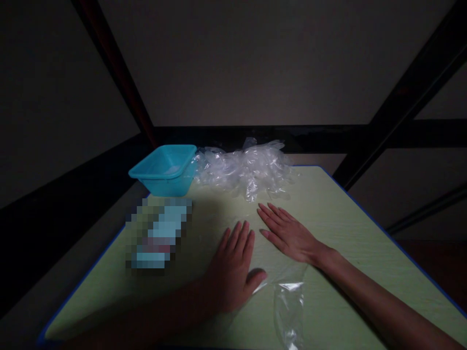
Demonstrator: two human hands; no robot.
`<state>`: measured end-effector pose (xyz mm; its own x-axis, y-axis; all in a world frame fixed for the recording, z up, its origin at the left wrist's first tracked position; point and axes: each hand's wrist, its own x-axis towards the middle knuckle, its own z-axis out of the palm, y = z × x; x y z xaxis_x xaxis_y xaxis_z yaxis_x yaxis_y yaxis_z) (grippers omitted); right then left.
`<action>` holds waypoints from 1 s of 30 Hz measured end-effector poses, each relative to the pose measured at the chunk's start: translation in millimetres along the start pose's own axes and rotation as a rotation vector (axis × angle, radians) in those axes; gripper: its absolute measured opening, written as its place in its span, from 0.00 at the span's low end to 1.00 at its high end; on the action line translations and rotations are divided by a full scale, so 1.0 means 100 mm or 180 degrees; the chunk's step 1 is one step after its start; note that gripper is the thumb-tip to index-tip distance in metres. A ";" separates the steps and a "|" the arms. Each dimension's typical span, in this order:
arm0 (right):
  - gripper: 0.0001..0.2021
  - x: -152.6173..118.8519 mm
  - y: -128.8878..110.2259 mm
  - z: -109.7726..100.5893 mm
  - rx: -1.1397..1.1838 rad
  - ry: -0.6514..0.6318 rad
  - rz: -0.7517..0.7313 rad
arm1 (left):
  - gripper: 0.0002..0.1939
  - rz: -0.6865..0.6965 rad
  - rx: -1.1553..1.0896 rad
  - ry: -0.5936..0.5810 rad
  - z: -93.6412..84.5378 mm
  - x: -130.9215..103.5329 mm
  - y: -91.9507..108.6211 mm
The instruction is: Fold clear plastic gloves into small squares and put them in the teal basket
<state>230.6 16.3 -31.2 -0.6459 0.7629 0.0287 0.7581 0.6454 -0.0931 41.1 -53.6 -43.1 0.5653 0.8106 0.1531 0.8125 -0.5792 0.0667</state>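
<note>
Both palms press down on a thin clear plastic piece that lies spread on the pale green table; its outline is hard to make out, and it may be a disposable glove. My left hand (235, 270) lies flat near the middle, fingers stretched forward and thumb out to the right. To its right and a little farther away, my right hand (286, 233) also rests flat, fingers pointing up and left. A shiny, wrinkled clear plastic strip (290, 311) runs from between the hands toward the near edge. Neither hand grips anything.
A heap of clear disposable plastic gloves (251, 167) covers the far edge of the table (346, 233). Beside it at the far left stands a turquoise basin (164, 184) with something whitish inside. A blurred-out flat object (164, 236) lies at left. Dark-framed walls rise behind.
</note>
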 end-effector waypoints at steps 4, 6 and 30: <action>0.29 -0.04 0.02 0.03 -0.0020 0.0042 0.0103 | 0.36 0.0091 -0.0057 -0.0044 -0.01 0.02 -0.02; 0.30 -0.09 0.02 0.05 -0.0029 0.0074 0.0181 | 0.36 0.0164 -0.0103 -0.0102 -0.01 0.04 -0.03; 0.35 -0.39 -0.05 0.14 -0.0157 0.0402 0.0952 | 0.39 0.1412 -0.0254 -0.0675 -0.19 0.41 -0.57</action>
<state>250.8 -16.6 -45.7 -0.3801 0.9156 0.1308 0.9180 0.3908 -0.0677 14.9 10.7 -21.6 0.8773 0.4795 -0.0197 0.4783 -0.8703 0.1170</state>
